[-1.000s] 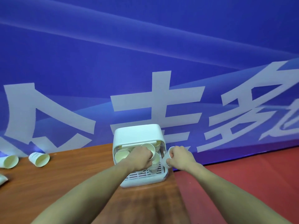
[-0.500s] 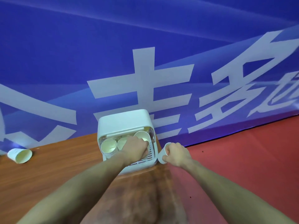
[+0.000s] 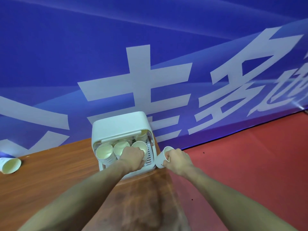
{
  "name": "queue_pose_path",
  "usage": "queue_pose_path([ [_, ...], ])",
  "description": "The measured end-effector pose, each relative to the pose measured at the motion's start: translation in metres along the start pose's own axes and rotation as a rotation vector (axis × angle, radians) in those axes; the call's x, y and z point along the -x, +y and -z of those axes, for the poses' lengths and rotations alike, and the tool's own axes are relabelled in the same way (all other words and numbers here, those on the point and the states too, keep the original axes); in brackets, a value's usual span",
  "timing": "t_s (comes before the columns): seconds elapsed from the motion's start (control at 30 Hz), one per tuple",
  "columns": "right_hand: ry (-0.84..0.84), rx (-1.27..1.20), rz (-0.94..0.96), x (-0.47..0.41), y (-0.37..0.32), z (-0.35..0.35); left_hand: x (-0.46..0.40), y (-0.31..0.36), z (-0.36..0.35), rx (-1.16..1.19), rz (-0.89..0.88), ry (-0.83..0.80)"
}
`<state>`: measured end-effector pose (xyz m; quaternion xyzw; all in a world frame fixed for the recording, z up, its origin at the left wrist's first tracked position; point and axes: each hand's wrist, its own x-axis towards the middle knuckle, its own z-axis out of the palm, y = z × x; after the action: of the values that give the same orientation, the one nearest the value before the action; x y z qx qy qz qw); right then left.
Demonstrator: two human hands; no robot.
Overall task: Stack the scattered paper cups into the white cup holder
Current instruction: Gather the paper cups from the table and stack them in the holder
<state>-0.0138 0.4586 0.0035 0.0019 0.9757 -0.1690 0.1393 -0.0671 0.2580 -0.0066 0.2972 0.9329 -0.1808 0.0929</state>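
Note:
The white cup holder [image 3: 119, 126] stands at the wooden table's far right end, its front open. Inside it are stacks of pale paper cups [image 3: 104, 151] with their mouths facing me. My left hand [image 3: 132, 156] reaches into the holder and grips the rightmost cup stack [image 3: 140, 145]. My right hand [image 3: 175, 158] holds a single paper cup [image 3: 162, 156] just right of the holder, beyond the table edge. Another loose cup [image 3: 10, 165] lies on its side at the table's far left.
The brown wooden table [image 3: 55, 177] ends just right of the holder, with red floor [image 3: 241, 164] beyond. A blue banner with large white characters [image 3: 150, 72] rises directly behind the table.
The camera has swung right, so the holder sits further left and the loose cups slid off the left edge. My left hand stays in the holder; my right still holds its cup beside it.

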Motion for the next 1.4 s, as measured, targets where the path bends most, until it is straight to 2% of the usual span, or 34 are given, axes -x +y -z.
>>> queue_pose_path([
  [0.3,0.262,0.201,0.316,-0.007,-0.037,0.029,0.018,-0.028,0.019,0.033,0.054,0.072],
  [0.5,0.242,0.347,0.470,-0.021,-0.064,0.021,0.048,-0.055,0.016,0.091,0.146,0.091],
  [0.83,0.052,0.623,0.404,-0.041,-0.081,-0.013,0.098,-0.087,-0.019,0.122,0.259,-0.029],
  [1.17,0.007,0.744,0.363,-0.056,-0.105,-0.018,0.126,-0.101,-0.035,0.205,0.331,-0.069],
  [1.4,-0.083,0.761,0.278,-0.056,-0.112,-0.021,0.140,-0.113,-0.045,0.196,0.363,-0.067],
])
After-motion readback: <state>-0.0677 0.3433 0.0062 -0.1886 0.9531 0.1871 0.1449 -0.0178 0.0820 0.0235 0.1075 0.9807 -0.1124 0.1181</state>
